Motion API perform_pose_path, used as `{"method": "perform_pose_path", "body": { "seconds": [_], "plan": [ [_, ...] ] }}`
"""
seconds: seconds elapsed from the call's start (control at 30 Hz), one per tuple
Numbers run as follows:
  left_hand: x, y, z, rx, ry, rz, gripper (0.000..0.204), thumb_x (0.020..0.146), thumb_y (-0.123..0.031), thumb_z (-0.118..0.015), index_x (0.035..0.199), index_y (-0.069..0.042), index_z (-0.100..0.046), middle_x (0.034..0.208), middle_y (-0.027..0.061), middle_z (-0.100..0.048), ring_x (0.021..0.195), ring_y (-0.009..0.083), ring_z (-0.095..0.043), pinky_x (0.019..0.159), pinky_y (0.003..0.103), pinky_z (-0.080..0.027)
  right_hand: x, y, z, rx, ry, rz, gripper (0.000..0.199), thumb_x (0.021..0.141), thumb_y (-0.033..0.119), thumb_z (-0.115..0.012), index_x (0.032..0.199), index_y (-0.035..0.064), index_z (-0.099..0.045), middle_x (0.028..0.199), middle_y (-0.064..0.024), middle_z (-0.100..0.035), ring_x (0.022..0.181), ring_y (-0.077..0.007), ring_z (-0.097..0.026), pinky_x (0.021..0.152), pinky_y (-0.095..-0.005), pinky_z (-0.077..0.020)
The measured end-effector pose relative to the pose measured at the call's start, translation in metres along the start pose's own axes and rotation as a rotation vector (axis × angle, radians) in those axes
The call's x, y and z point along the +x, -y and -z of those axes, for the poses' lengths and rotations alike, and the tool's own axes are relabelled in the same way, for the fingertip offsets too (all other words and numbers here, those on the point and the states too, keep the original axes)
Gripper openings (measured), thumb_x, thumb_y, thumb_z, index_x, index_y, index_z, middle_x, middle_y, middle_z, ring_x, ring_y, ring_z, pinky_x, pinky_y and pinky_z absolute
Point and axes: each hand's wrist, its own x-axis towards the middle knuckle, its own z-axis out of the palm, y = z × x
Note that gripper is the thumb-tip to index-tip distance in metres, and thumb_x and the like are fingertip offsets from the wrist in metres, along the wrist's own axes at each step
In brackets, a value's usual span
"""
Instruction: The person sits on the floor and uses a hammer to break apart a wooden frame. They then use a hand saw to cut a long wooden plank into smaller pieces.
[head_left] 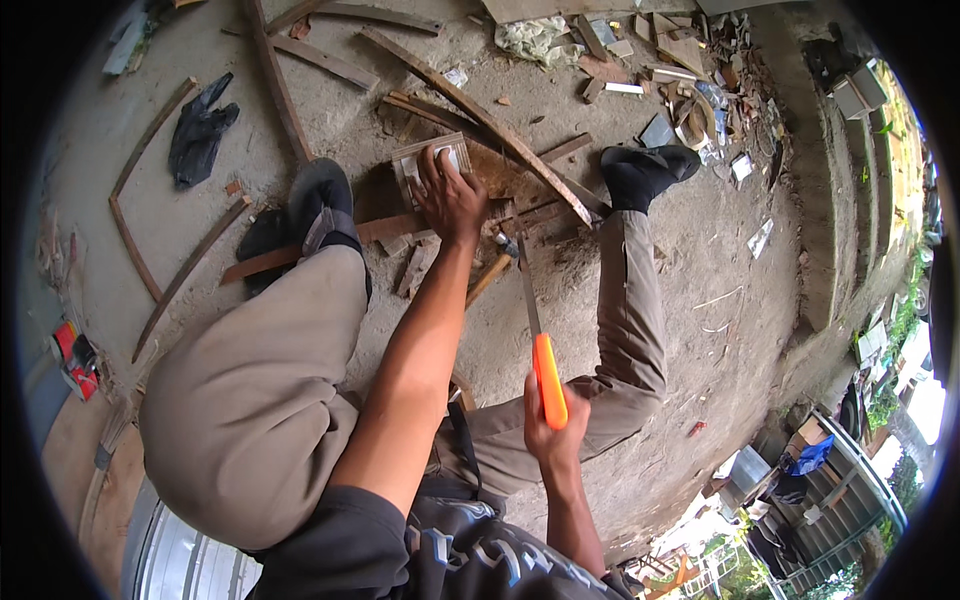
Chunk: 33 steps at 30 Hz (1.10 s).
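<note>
My left hand [450, 198] presses flat on a small wooden piece [428, 157] that lies on the concrete ground between my feet. Fingers spread over its top, holding it down. My right hand [548, 425] grips the orange handle of a hand saw [547, 375]. Its narrow blade [527, 285] points away from me toward the wood by my left wrist. A hammer with a wooden handle [488, 279] lies on the ground just left of the blade. Sawdust [565, 262] covers the ground around the cut area.
Long curved wooden strips [480, 110] and slats [275, 85] lie scattered on the concrete. My black shoes [320, 195] [645, 168] flank the work. A black cloth [200, 130] lies at left. Scrap wood and rubbish [670, 70] pile up at the far right beside a concrete step [815, 200].
</note>
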Motion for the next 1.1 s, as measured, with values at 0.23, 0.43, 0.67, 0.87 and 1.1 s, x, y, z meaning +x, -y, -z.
{"method": "perform_pose_path", "body": {
  "seconds": [0.23, 0.43, 0.67, 0.87, 1.1],
  "plan": [
    [0.004, -0.003, 0.005, 0.043, 0.031, -0.028, 0.04, 0.084, -0.017, -0.054, 0.122, -0.007, -0.049, 0.136, 0.0124, -0.045, 0.132, 0.0294, -0.041, 0.105, 0.057, -0.029, 0.028, 0.002, -0.022, 0.005, -0.022, -0.02, 0.03, 0.091, 0.017, -0.066, 0.071, -0.0035, -0.059, 0.05, -0.0068, -0.042, 0.05, -0.0053, -0.037, 0.044, -0.0302, -0.0347],
    [-0.001, -0.002, 0.001, -0.028, 0.006, -0.023, 0.024, 0.088, -0.021, -0.052, 0.109, -0.008, -0.054, 0.12, 0.0131, -0.055, 0.117, 0.0319, -0.051, 0.094, 0.052, -0.038, -0.001, -0.011, -0.012, -0.034, -0.015, 0.079, 0.02, 0.087, 0.013, -0.068, 0.076, -0.0027, -0.062, 0.054, -0.017, -0.053, 0.048, -0.0242, -0.057, 0.046, -0.0339, -0.0426],
    [0.004, -0.006, 0.018, -0.09, 0.135, 0.003, 0.035, 0.099, -0.033, -0.042, 0.081, -0.007, -0.059, 0.069, 0.0195, -0.065, 0.063, 0.04, -0.063, 0.059, 0.05, -0.048, 0.014, -0.013, -0.011, 0.066, -0.003, 0.035, 0.017, 0.085, 0.012, -0.069, 0.082, -0.0037, -0.066, 0.057, -0.0199, -0.057, 0.05, -0.0306, -0.064, 0.047, -0.0356, -0.0449],
    [0.0, -0.004, 0.001, -0.019, 0.177, 0.07, 0.045, 0.098, -0.038, -0.037, 0.077, -0.007, -0.062, 0.07, 0.0202, -0.066, 0.066, 0.0412, -0.064, 0.061, 0.051, -0.049, 0.021, -0.017, -0.024, 0.051, -0.031, 0.107, 0.025, 0.089, 0.016, -0.067, 0.074, -0.003, -0.062, 0.05, -0.0133, -0.047, 0.044, -0.0113, -0.045, 0.045, -0.0321, -0.0392],
    [0.005, -0.003, 0.002, -0.045, 0.102, 0.017, 0.047, 0.097, -0.035, -0.04, 0.068, -0.007, -0.064, 0.068, 0.0195, -0.066, 0.064, 0.0399, -0.064, 0.062, 0.051, -0.05, -0.001, -0.012, 0.009, 0.052, 0.002, 0.059, 0.016, 0.088, 0.008, -0.065, 0.08, -0.0061, -0.065, 0.053, -0.0114, -0.054, 0.051, -0.0086, -0.054, 0.048, -0.0278, -0.0423]
  ]
}}
